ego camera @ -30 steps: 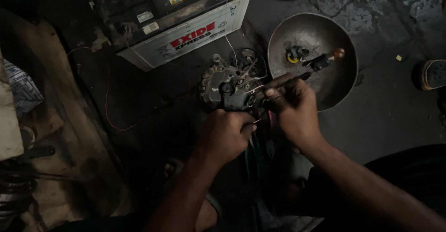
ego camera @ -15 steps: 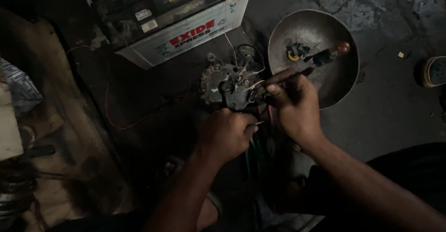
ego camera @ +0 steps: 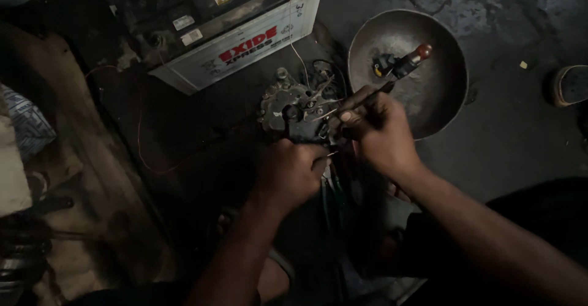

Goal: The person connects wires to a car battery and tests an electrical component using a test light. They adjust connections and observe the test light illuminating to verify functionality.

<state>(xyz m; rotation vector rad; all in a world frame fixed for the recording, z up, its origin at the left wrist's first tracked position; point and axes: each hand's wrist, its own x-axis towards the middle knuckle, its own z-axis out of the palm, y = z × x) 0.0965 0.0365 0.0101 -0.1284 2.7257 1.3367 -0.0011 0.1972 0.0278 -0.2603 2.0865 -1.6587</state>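
A grimy metal motor part (ego camera: 288, 105) with loose wires lies on the dark floor in the middle of the head view. My left hand (ego camera: 289, 174) grips its near side from below. My right hand (ego camera: 376, 131) is closed around a thin tool (ego camera: 401, 68) with a dark shaft and a reddish-brown knob, whose tip points into the part's wiring. The tool's handle end sticks out up and to the right, over a metal bowl (ego camera: 441, 107).
A large white and black battery (ego camera: 226, 33) stands just behind the part, with a thin red wire (ego camera: 142, 140) trailing over the floor to its left. The bowl holds a small dark item (ego camera: 383, 66). A wooden plank (ego camera: 73, 159) and a cloth lie at left.
Hands and part look slightly lower and nearer the middle of the view, as the camera shifted. Both grips are unchanged.
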